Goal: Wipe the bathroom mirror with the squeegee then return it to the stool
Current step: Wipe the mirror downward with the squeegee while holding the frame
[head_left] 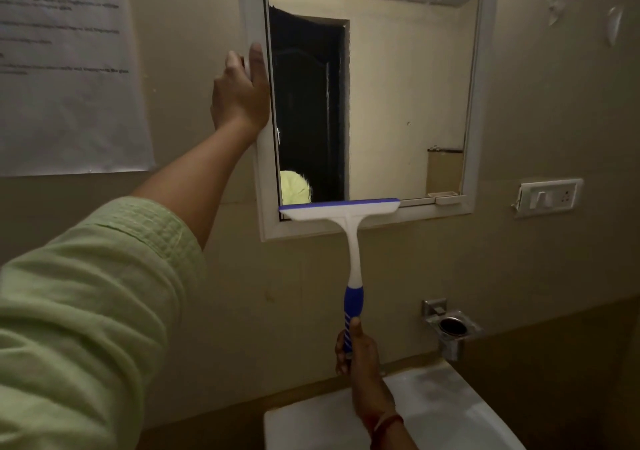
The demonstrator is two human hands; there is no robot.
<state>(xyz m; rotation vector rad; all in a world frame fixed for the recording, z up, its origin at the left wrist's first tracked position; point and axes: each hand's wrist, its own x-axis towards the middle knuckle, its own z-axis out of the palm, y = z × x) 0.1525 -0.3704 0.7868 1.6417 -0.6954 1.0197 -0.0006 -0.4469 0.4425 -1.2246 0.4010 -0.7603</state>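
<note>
One squeegee (348,227) is seen, with a white T-shaped head, a blue rubber blade along its top edge and a white neck that runs down into a blue, white-striped grip. Its blade is laid flat against the bottom edge of the mirror (398,103), at about 6 o'clock of the glass and toward the lower left corner, with the handle hanging almost straight down below the frame. The grip is clamped in the right hand (356,349), whose fingers are wrapped round it with the thumb pressed up along the handle. The left hand (240,92) is laid on the white frame at 9 o'clock of the mirror; its fingers are hooked round the frame's edge and closed on it. A pale green sleeve (90,311) covers the left arm to the elbow.

One mirror is hung on a beige wall (554,259) in a dimly lit room; a dark doorway and a lit wall are reflected in it. One printed paper sheet (65,68) is fixed to the wall at 9 o'clock of the mirror, its text too blurred to be read. One white switch plate (550,197) is set at 3 o'clock, near the frame's lower corner. One metal holder (450,328) is mounted at 5 o'clock, and one white basin (450,411) is seen below.
</note>
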